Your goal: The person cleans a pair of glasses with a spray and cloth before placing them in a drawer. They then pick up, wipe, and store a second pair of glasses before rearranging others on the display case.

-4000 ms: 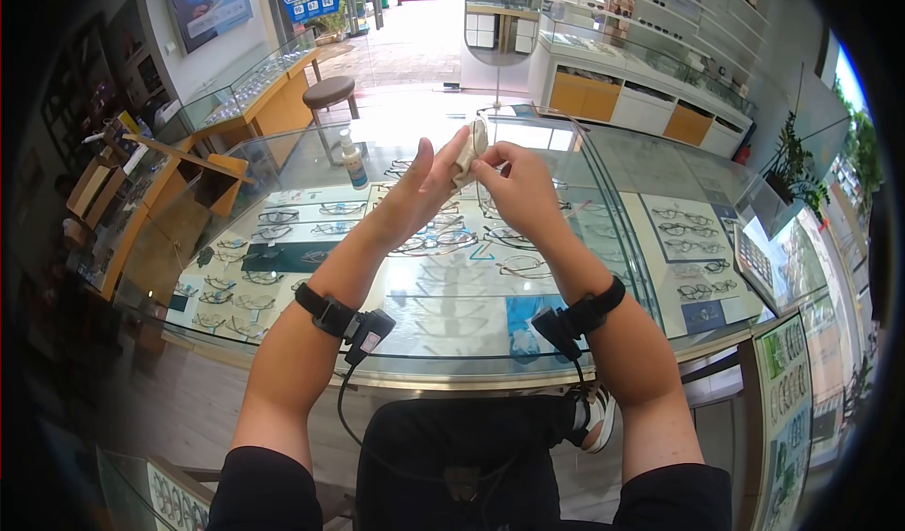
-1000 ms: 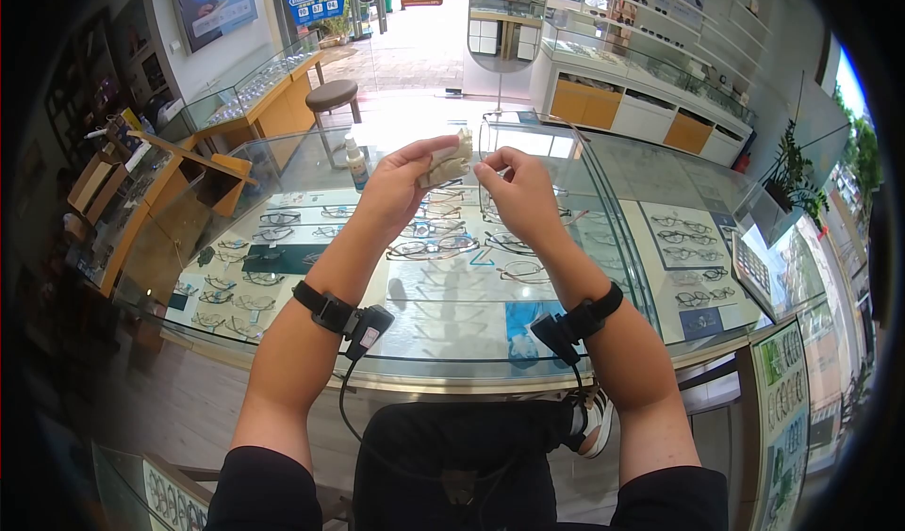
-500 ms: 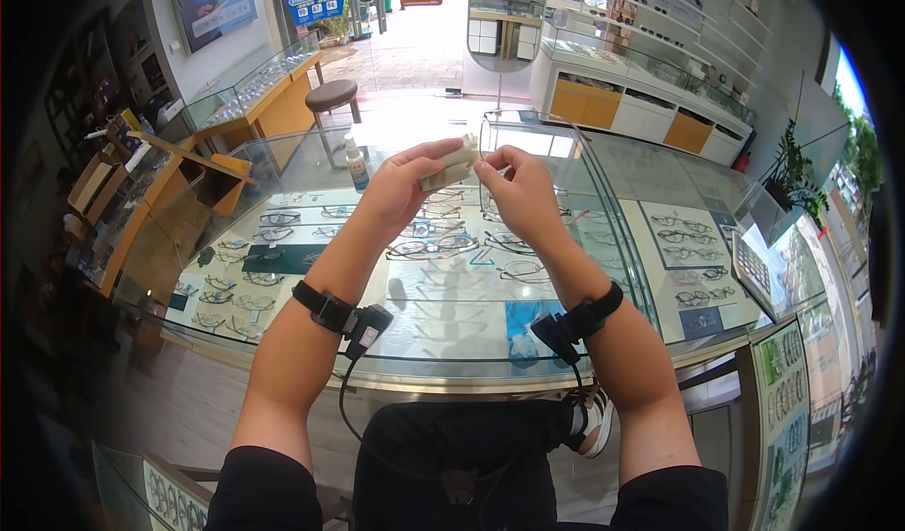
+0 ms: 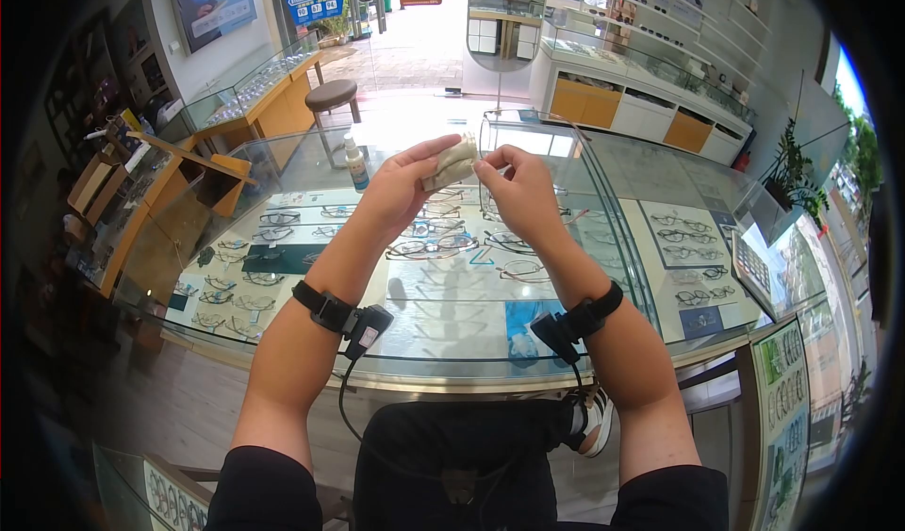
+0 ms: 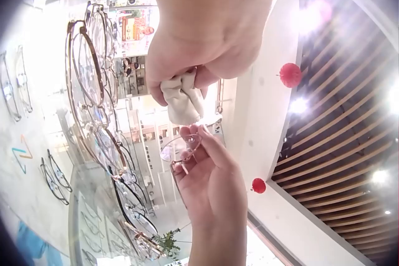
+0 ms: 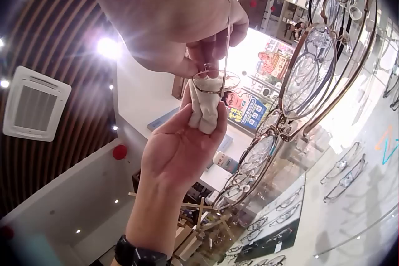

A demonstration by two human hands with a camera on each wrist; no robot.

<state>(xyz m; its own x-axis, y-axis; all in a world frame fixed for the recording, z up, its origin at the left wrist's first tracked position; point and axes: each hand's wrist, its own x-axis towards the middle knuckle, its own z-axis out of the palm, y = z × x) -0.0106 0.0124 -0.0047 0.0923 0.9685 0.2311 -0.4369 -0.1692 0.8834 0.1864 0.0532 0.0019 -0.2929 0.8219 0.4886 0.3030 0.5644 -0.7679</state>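
My left hand [image 4: 401, 182] grips a bunched cream cloth [image 4: 452, 165] between thumb and fingers. In the right wrist view the cloth lies against one lens of a pair of thin-rimmed eyeglasses [image 6: 207, 92]. My right hand [image 4: 520, 187] pinches these eyeglasses near the middle of the frame. The other lens [image 5: 177, 149] shows beside the right fingers in the left wrist view, with a slim temple reaching back past that hand. Both hands are raised over the glass display counter [image 4: 452, 366].
Several eyeglasses [image 4: 434, 246] lie in rows on the counter and under its glass. A spray bottle [image 4: 356, 162] stands just beyond the left hand. At the right are a calculator [image 4: 751, 260] and a potted plant [image 4: 792, 168]. A stool [image 4: 332, 96] stands behind the counter.
Four seconds ago the left fingers were straight with the thumb raised; now they curl round the cloth. Since one second ago the cloth has moved right, up to the eyeglasses. The right hand barely moved.
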